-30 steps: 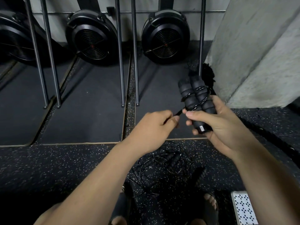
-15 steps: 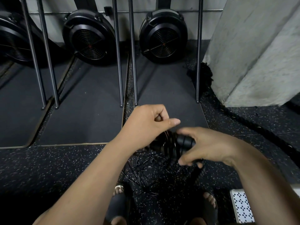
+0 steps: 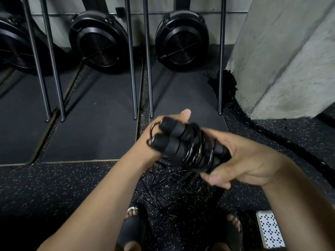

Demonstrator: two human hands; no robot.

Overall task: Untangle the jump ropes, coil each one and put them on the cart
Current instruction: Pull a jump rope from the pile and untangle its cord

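Rope (image 3: 183, 147) is up between both hands, above the floor (image 3: 54, 187). It is a bundle: two fat, soft-looking black handles side by side, with thin shiny cord wound round them in rings. The right hand (image 3: 241, 160) curls round the right end and grips it. The left hand (image 3: 143, 143) sits behind the left end, thumb up; its fingers are hidden, so I cannot tell if it grips. Below, a messy pile (image 3: 174, 187) of black ropes lies on the speckled floor.

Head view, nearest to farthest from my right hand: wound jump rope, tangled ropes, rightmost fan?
1. Wound jump rope: gripped in the right hand.
2. Tangled ropes: floor below, by the feet.
3. Rightmost fan: far ahead, against the wall.
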